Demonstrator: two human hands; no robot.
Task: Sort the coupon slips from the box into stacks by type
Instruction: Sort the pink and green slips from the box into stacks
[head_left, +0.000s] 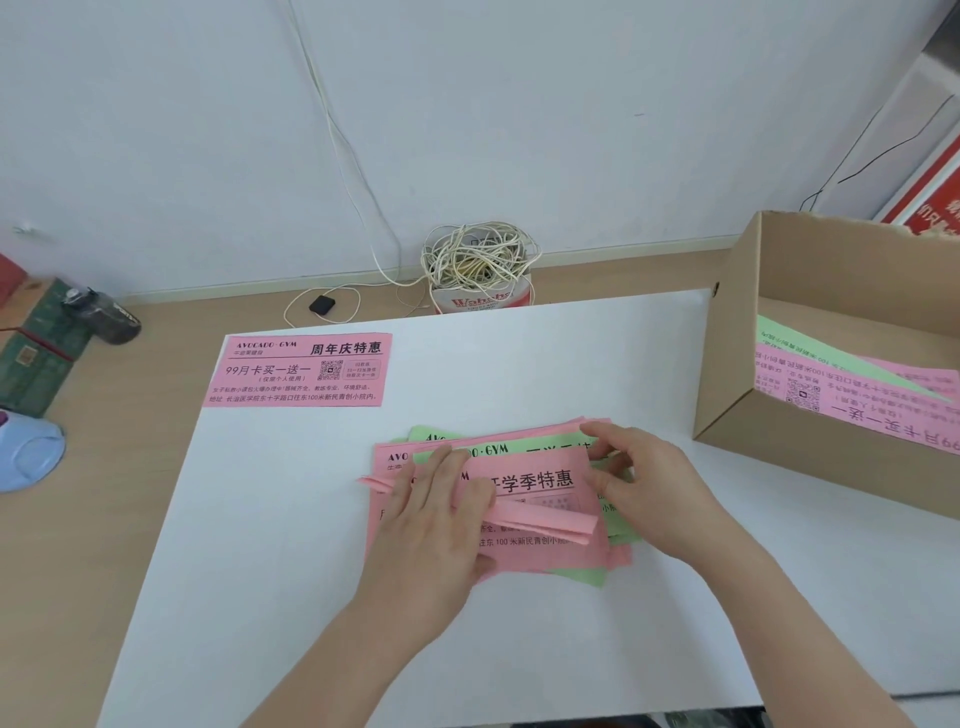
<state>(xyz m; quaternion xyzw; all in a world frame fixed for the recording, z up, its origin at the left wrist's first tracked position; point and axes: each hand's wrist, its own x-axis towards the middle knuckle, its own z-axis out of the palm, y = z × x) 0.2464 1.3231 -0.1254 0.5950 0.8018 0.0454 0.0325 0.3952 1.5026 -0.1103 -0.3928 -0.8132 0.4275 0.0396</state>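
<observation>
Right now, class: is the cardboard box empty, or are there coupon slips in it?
Not empty. The open-topped cardboard box holds pink and green coupon slips, which lie overlapping along its floor.

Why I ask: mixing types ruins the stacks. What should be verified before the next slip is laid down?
1. Hold on the pile of pink and green paper slips: ok, left hand presses it, right hand pinches its edge.
2. The top slip matches the single pink paper slip laid out: not ok, headlines differ.
3. Bare white board for a second stack: ok.
4. Only one slip separated: cannot tell.
5. The brown cardboard box emptied: not ok, slips inside.
</observation>
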